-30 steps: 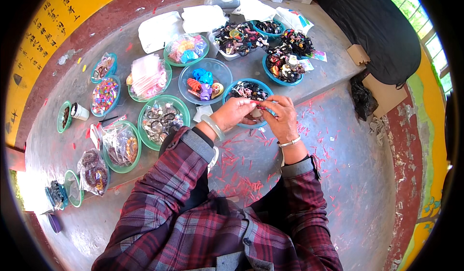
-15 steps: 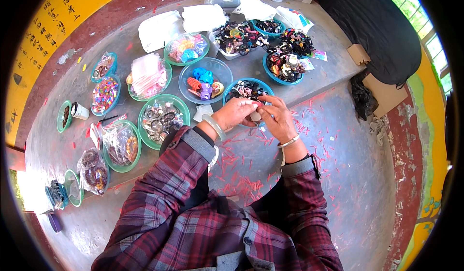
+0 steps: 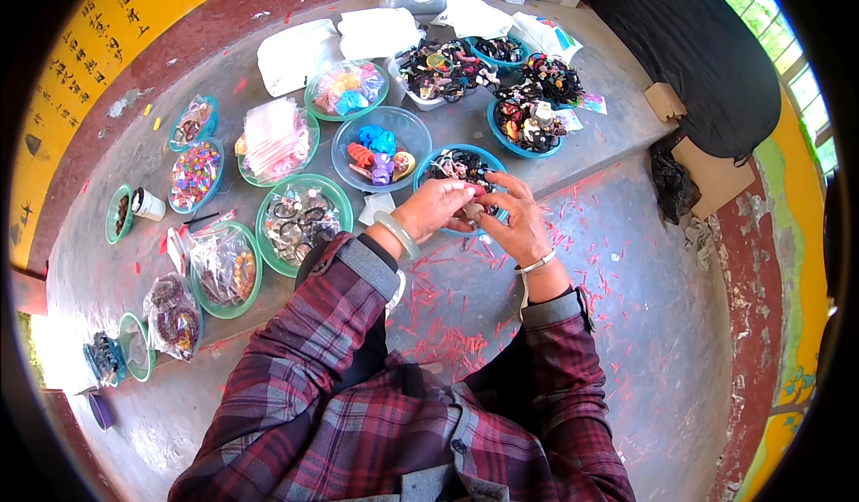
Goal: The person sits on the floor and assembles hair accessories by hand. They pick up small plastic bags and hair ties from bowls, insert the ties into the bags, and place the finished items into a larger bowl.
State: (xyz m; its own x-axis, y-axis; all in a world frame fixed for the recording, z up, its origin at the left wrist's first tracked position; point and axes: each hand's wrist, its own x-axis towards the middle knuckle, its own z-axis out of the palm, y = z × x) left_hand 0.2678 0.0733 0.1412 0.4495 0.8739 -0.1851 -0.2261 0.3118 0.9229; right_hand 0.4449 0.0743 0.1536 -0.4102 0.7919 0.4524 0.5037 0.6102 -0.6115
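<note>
My left hand [image 3: 437, 207] is closed in a pinch on a small red and whitish item [image 3: 478, 191], whose kind is too small to make out. My right hand [image 3: 519, 223] meets it from the other side, with thumb and fingers bent around the same item. Both hands are just over the near rim of a blue bowl [image 3: 419, 180] filled with black hair ties [image 3: 458, 162], some with small ornaments. Behind it, to the left, a clear bowl [image 3: 343, 133] carries red, blue and purple pieces and a yellowish one.
More bowls of hair ties [image 3: 528, 126] and a white tub [image 3: 429, 101] stand farther back. On the left, a green bowl [image 3: 309, 189] contains bagged hair ties, and a blue bowl [image 3: 219, 180] colourful small pieces. Red scraps [image 3: 447, 345] litter the grey surface below; a black cover [image 3: 684, 46] lies far right.
My right hand's fingers have shifted and spread slightly around the small item, the index finger rising. My left hand stays nearly in place; the bowls have not moved.
</note>
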